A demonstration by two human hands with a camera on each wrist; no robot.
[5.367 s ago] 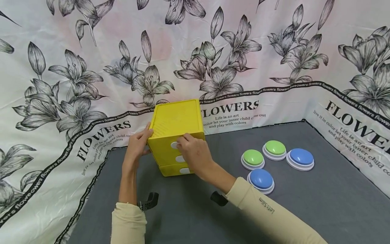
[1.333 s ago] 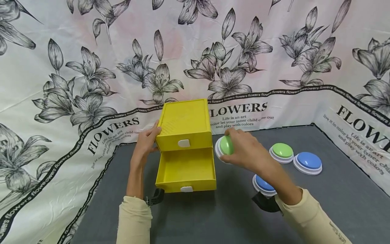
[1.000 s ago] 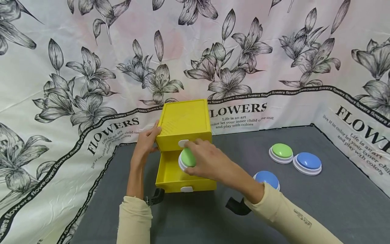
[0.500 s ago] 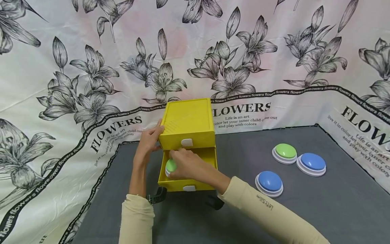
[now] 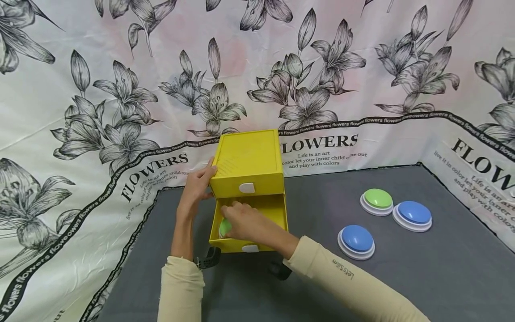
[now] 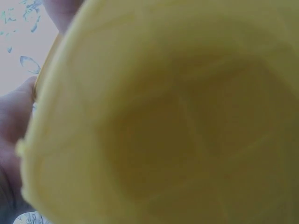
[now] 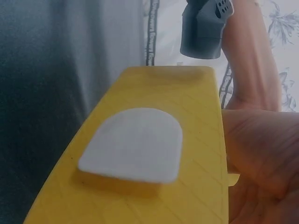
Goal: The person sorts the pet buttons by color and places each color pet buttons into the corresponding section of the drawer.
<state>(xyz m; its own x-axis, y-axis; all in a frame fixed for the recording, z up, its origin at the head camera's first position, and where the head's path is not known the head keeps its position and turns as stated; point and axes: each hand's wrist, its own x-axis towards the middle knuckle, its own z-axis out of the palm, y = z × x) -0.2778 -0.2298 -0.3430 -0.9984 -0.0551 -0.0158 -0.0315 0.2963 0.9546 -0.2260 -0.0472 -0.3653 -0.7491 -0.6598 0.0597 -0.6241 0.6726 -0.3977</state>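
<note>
A yellow drawer box [image 5: 245, 154] stands near the back cloth with a drawer [image 5: 279, 214] pulled out under its top drawer. My left hand [image 5: 195, 185] holds the box at its upper left corner, thumb over the edge; its side panel [image 6: 163, 140] fills the left wrist view, blurred. Inside the pulled-out drawer, at its left, my right hand [image 5: 249, 223] grips a green dome button [image 5: 225, 227] with a white base, partly hidden by the fingers. The drawer's white tab handle [image 7: 135, 144] shows in the right wrist view, beside the right hand.
On the grey table [image 5: 306, 286], right of the box, are a green dome button [image 5: 377, 198], a blue one [image 5: 414, 212] touching or close beside it, and a nearer blue one [image 5: 356, 238]. A flowered cloth [image 5: 322, 143] hangs behind.
The drawer has come out since the oldest frame. My right hand has carried the green button from the right leftward and down into it. The left hand stays at the box's corner.
</note>
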